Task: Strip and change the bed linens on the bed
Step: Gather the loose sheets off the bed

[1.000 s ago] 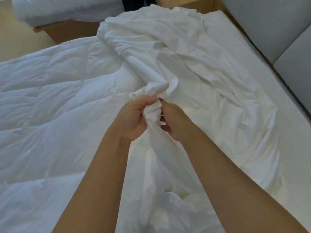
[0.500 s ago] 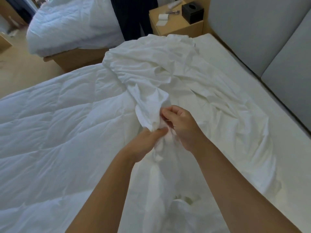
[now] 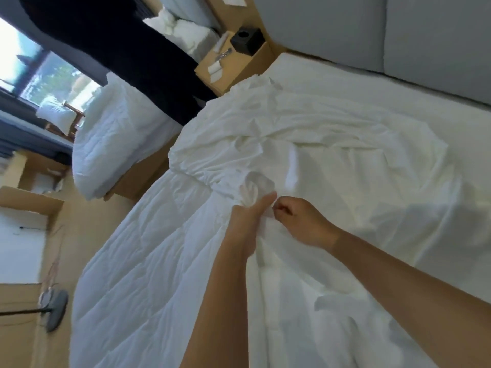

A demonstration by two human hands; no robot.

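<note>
A: White sheet point(image 3: 318, 144) is lying crumpled across the bare mattress point(image 3: 345, 83), its near end drawn toward the person.
B: Hands?
A: Left hand point(image 3: 249, 224) is gripping a bunched fold of it, thumb pointing up. Right hand point(image 3: 300, 224) is pinching the same fold just beside, fingers point(image 3: 281, 209) curled tight.
B: Quilt?
A: Quilt point(image 3: 148, 261) is lying flat on the left side; the sheet's edge is overlapping it. Black box point(image 3: 247, 39) is sitting on the counter point(image 3: 239, 67) beyond.
</note>
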